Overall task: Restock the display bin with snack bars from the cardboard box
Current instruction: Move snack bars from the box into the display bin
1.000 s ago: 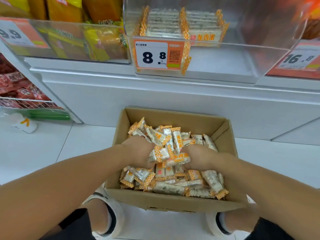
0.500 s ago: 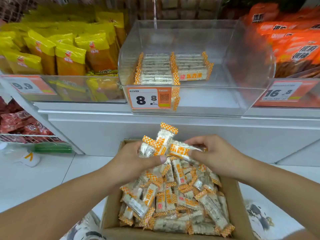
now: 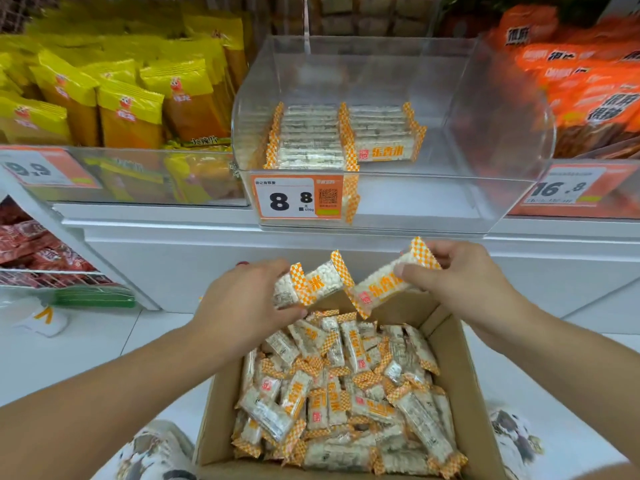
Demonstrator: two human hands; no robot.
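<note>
The restock looks barely begun: the clear bin (image 3: 391,140) above and beyond both hands holds only two short rows at its back, while the box (image 3: 460,393) below them is still heaped with bars. The left hand (image 3: 242,303) is clamped on two bars (image 3: 313,284); the right hand (image 3: 460,282) pinches one bar (image 3: 388,284), both just above the box.

Both hands (image 3: 353,292) have parted, each now gripping separate snack bars (image 3: 388,285).
</note>
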